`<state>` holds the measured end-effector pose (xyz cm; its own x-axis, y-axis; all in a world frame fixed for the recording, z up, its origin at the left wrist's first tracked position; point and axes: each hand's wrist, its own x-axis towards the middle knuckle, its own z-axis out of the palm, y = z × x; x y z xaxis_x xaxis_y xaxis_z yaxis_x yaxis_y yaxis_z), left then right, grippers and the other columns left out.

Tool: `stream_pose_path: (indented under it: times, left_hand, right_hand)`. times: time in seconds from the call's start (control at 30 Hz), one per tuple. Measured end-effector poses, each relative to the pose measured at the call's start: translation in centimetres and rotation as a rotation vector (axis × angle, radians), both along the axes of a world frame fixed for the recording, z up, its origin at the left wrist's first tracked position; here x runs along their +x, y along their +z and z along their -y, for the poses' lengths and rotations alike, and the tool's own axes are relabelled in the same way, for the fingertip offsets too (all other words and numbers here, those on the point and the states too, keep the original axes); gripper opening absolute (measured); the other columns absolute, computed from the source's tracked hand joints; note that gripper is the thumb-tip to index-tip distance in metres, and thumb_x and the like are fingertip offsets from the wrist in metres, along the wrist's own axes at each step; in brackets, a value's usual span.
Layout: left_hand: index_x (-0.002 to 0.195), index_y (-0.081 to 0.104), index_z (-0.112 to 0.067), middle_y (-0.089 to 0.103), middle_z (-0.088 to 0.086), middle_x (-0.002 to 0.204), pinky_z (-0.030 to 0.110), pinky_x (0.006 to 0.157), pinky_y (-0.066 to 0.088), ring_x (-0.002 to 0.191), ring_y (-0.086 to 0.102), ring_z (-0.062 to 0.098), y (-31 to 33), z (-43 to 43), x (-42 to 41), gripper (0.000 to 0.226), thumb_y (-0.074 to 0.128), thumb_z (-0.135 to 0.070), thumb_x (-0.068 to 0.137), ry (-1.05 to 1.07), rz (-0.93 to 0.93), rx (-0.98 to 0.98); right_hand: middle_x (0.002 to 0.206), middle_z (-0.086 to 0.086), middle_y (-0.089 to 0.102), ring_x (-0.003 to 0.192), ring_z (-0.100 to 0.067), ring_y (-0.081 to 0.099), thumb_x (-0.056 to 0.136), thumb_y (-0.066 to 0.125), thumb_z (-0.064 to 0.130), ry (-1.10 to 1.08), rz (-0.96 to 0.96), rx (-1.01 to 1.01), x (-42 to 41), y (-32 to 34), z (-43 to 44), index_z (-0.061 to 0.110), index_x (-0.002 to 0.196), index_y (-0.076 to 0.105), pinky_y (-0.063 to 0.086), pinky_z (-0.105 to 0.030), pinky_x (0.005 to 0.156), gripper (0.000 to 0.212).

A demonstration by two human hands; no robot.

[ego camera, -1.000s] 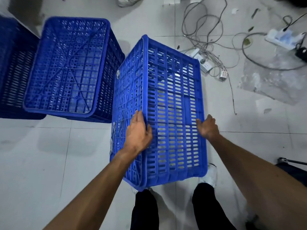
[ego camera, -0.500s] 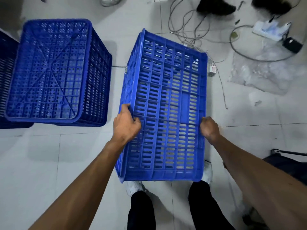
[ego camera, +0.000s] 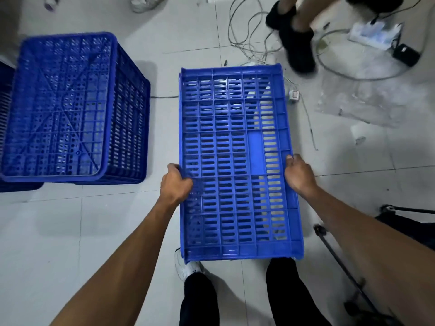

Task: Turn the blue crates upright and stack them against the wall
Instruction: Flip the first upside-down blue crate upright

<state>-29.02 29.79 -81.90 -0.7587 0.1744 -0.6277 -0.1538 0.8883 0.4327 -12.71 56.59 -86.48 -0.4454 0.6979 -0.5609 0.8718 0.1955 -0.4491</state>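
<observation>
I hold a blue slatted crate (ego camera: 235, 149) in front of me, above my feet, one long slatted side facing up at me. My left hand (ego camera: 175, 184) grips its left edge, fingers curled round the rim. My right hand (ego camera: 299, 176) grips the right edge the same way. A second blue crate (ego camera: 70, 107) stands bottom-up on the floor at the left, its ribbed base facing up. Part of a third blue crate (ego camera: 6, 109) shows at the far left edge, behind the second.
Loose white cables (ego camera: 249, 36) and a power strip (ego camera: 374, 31) lie on the tiled floor beyond the held crate. Another person's legs in black shoes (ego camera: 296, 43) stand at the top right. A black tripod leg (ego camera: 339, 260) crosses the floor at my right.
The held crate has rolled from standing tilted on its edge to lying flat-sided toward me. My hands shifted outward onto its two edges. A person's legs have come into view behind it.
</observation>
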Motion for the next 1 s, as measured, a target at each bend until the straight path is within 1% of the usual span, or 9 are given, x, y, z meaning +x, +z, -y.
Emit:
stream_pose_path:
  times: [0.13,0.4,0.6,0.73,0.8,0.83,0.87,0.93,1.0]
  left_hand:
    - [0.117,0.042,-0.011,0.063,0.01,0.107,0.039,0.079,0.051,0.092,0.061,0.03,-1.1,1.3,0.9,0.038,0.061,-0.018,0.085,-0.049,0.044,-0.066]
    - [0.116,0.039,-0.012,0.063,0.01,0.103,0.042,0.077,0.053,0.089,0.063,0.03,-2.5,2.3,1.1,0.033,0.056,-0.017,0.089,-0.056,0.05,-0.052]
    - [0.12,0.042,-0.011,0.058,0.004,0.099,0.035,0.069,0.045,0.085,0.058,0.026,-3.7,2.5,-0.1,0.032,0.054,-0.01,0.09,-0.136,0.094,-0.048]
    - [0.113,0.057,-0.011,0.069,0.011,0.108,0.027,0.059,0.055,0.09,0.069,0.026,-4.2,2.2,-0.6,0.031,0.06,-0.02,0.084,-0.084,0.159,0.067]
    - [0.136,0.046,-0.008,0.05,0.014,0.143,0.033,0.095,0.053,0.124,0.055,0.026,-3.6,1.9,-0.5,0.06,0.059,-0.033,0.083,-0.108,0.065,-0.007]
    - [0.148,0.033,-0.006,0.03,0.012,0.157,0.033,0.113,0.036,0.141,0.036,0.024,-2.6,1.5,0.0,0.069,0.058,-0.033,0.088,-0.156,-0.012,-0.044]
    - [0.153,0.025,-0.007,0.018,0.009,0.162,0.03,0.118,0.02,0.148,0.02,0.021,-1.2,0.7,0.7,0.07,0.055,-0.029,0.094,-0.189,-0.093,-0.043]
    - [0.149,0.038,-0.013,0.024,0.004,0.161,0.027,0.117,0.016,0.148,0.021,0.018,0.8,-0.6,1.7,0.054,0.052,-0.026,0.098,-0.226,-0.224,0.095]
    - [0.129,0.06,-0.016,0.052,0.005,0.142,0.034,0.113,0.035,0.132,0.047,0.021,2.4,-2.0,2.8,0.036,0.053,-0.028,0.097,-0.249,-0.251,0.284]
  right_hand:
    - [0.092,-0.018,0.058,0.077,-0.03,0.05,0.106,0.026,0.035,0.035,0.025,0.029,-0.2,-0.1,0.6,0.001,0.109,0.05,0.036,-0.036,0.069,0.041]
    - [0.111,-0.024,0.063,0.097,-0.039,0.058,0.105,0.027,0.038,0.034,0.058,0.074,-0.8,0.3,1.1,0.0,0.114,0.055,0.038,-0.037,0.076,0.048]
    - [0.091,-0.021,0.064,0.08,-0.036,0.057,0.106,0.029,0.034,0.019,-0.052,0.222,-0.7,2.6,2.1,-0.002,0.102,0.055,0.038,-0.036,0.067,0.044]
    - [0.075,-0.013,0.057,0.069,-0.034,0.055,0.106,0.033,0.031,0.041,-0.162,0.277,-1.6,4.8,4.0,0.0,0.102,0.054,0.032,-0.035,0.059,0.038]
    - [0.076,-0.018,0.061,0.072,-0.038,0.059,0.105,0.035,0.033,0.092,-0.22,0.272,-2.5,5.6,5.3,0.001,0.098,0.053,0.037,-0.038,0.057,0.037]
    - [0.079,-0.021,0.062,0.076,-0.039,0.059,0.104,0.037,0.034,0.128,-0.233,0.261,-3.0,5.9,6.0,0.001,0.098,0.053,0.039,-0.04,0.059,0.037]
    - [0.082,-0.022,0.063,0.079,-0.04,0.06,0.104,0.038,0.036,0.169,-0.237,0.251,-3.6,6.1,6.7,0.003,0.097,0.052,0.038,-0.04,0.061,0.037]
    - [0.086,-0.023,0.064,0.084,-0.041,0.061,0.103,0.039,0.039,0.239,-0.238,0.241,-4.9,6.5,8.2,0.006,0.097,0.051,0.035,-0.04,0.062,0.035]
    - [0.089,-0.025,0.066,0.087,-0.043,0.062,0.101,0.042,0.04,0.283,-0.236,0.234,-6.2,6.6,10.0,0.008,0.099,0.052,0.04,-0.042,0.066,0.034]
